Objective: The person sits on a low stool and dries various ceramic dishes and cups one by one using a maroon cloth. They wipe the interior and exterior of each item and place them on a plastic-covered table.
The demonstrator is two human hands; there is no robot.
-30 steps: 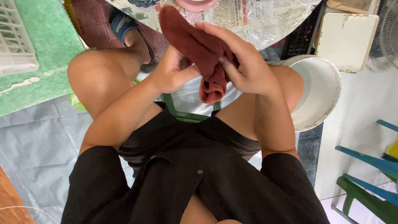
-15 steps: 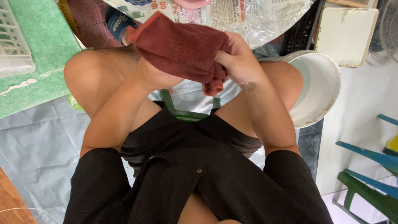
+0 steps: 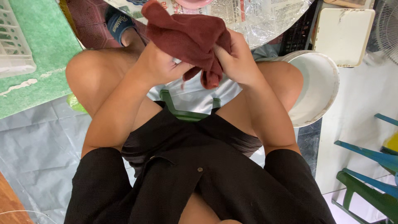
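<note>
I sit on a green plastic stool (image 3: 187,114) in black shorts, knees apart. Both hands hold a dark red cloth (image 3: 186,39) up in front of me, between my knees. My left hand (image 3: 159,66) grips its left side from underneath. My right hand (image 3: 238,60) pinches the right side, and a loose end of the cloth hangs down between the two hands.
A white plastic basin (image 3: 317,87) stands by my right knee. A clear plastic sheet (image 3: 257,16) with printed paper lies ahead. A white basket (image 3: 14,45) rests on a green mat (image 3: 45,62) at left. Green and blue chair legs (image 3: 365,174) stand at lower right.
The cloth was twisted narrow between my hands, then spread wide to the left. Now it is bunched together again, with both hands closer to each other.
</note>
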